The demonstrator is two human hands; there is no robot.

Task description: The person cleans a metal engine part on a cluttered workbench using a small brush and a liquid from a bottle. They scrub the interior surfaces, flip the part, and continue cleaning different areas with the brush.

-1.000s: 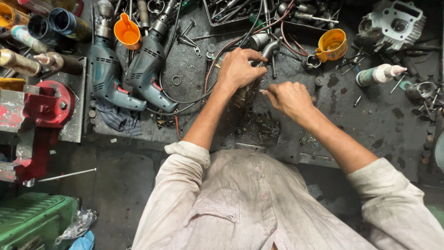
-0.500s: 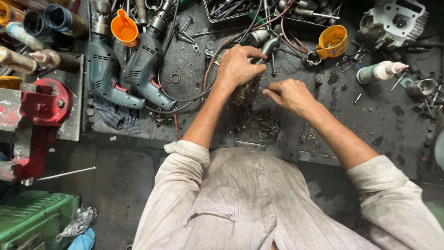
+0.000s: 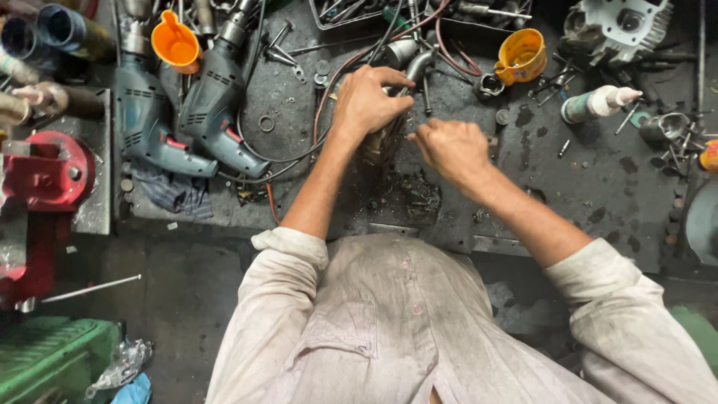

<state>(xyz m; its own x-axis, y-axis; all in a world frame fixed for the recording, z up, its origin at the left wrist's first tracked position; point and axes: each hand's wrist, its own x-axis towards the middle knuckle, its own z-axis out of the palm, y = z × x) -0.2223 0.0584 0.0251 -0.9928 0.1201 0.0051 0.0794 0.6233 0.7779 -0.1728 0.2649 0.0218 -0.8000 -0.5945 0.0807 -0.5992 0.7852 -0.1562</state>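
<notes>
Nearest the camera is the person's pale, grimy shirt (image 3: pixel 396 329), both sleeves pushed up to the elbow. Low at the left edge sit a green crate (image 3: pixel 45 359) and a crumpled bit of blue plastic (image 3: pixel 134 389), with a thin metal rod (image 3: pixel 90 288) lying on the floor above them.

Both forearms reach forward over the dark, oil-stained tabletop (image 3: pixel 598 194). The right hand (image 3: pixel 449 146) is clenched, knuckles up, and seems to pinch something small at its fingertips, too hidden to tell what. Just beside it, slightly farther on, the left hand (image 3: pixel 366 101) is curled downward, grasping a small dark metal part (image 3: pixel 385 138) that stands between the two hands; most of that part is covered by the fingers. A litter of dark scraps lies on the tabletop just under the hands.

Left of the hands lie two blue-green electric drills (image 3: pixel 179 112) side by side, their black cables looping toward the left wrist. A red vise (image 3: pixel 45 172) stands at the far left edge.

Farther back are an orange funnel (image 3: pixel 176 45), a yellow-orange cup (image 3: pixel 521 56), a white-tipped bottle (image 3: pixel 598 105) lying on its side, and at the top right a grey finned engine part (image 3: pixel 621 26)
</notes>
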